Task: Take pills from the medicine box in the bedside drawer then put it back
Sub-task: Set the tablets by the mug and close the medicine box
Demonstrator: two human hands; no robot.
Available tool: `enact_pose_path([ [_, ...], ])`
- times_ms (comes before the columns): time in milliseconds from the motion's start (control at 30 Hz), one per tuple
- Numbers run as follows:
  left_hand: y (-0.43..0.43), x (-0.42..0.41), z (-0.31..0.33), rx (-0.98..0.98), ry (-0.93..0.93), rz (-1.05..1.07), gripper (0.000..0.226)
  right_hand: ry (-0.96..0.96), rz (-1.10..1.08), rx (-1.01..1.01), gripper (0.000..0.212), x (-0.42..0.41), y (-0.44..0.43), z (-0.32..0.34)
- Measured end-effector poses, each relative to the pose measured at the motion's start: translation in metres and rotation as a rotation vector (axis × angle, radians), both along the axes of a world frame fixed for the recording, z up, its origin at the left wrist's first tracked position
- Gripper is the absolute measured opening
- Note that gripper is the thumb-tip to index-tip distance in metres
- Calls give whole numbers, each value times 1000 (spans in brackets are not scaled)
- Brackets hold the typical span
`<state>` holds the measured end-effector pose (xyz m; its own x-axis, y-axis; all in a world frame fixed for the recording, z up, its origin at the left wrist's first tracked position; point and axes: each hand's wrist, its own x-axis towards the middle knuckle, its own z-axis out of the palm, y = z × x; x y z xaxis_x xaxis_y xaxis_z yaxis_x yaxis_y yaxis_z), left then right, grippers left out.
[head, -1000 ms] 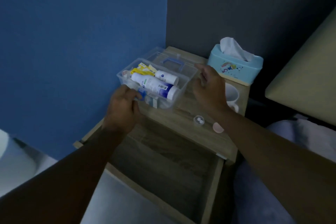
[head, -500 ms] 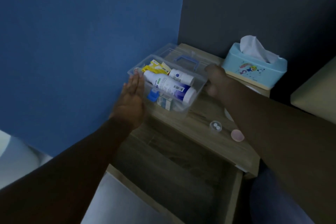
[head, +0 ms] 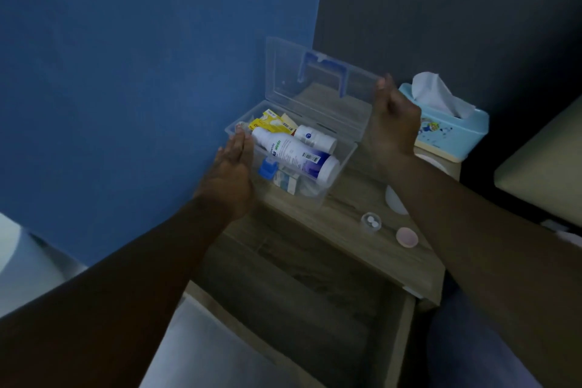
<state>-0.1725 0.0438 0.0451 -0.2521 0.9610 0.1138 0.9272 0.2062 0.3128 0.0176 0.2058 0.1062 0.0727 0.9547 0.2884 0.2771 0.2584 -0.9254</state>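
A clear plastic medicine box (head: pixel 341 167) stands on the bedside table (head: pixel 371 249), filled with white bottles, a yellow packet and small cartons. Its clear lid (head: pixel 315 94) with a blue handle is raised upright. My right hand (head: pixel 392 126) holds the lid's right edge. My left hand (head: pixel 234 167) lies flat, fingers together, against the box's left wall. A small clear cup (head: pixel 371 221) with two white pills sits on the table in front of the box, a pink cap (head: pixel 407 237) beside it. The drawer (head: pixel 293 302) below is pulled out.
A light blue tissue box (head: pixel 447 126) stands at the table's back right. A white round object (head: pixel 395 198) shows partly behind my right forearm. A blue wall lies to the left, a dark wall behind, a beige bed edge (head: pixel 541 161) at right.
My right hand has lifted the lid from lying flat behind the box to standing upright. My left hand went from gripping the box's front corner to pressing flat against its left side.
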Motion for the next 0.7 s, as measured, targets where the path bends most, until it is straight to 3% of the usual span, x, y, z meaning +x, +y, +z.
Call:
enact_pose_path([
  [300, -15, 28, -20, -22, -90, 16, 90, -167, 186, 236, 46, 16, -52, -15],
  [467, -21, 34, -31, -71, -153, 15, 91, -351, 301, 305, 46, 22, -75, -42],
  [600, -23, 35, -32, -65, -197, 14, 90, -616, 377, 389, 39, 26, -87, -61],
  [700, -25, 36, -29, -38, -257, 17, 88, -644, 377, 421, 37, 27, -91, -62],
])
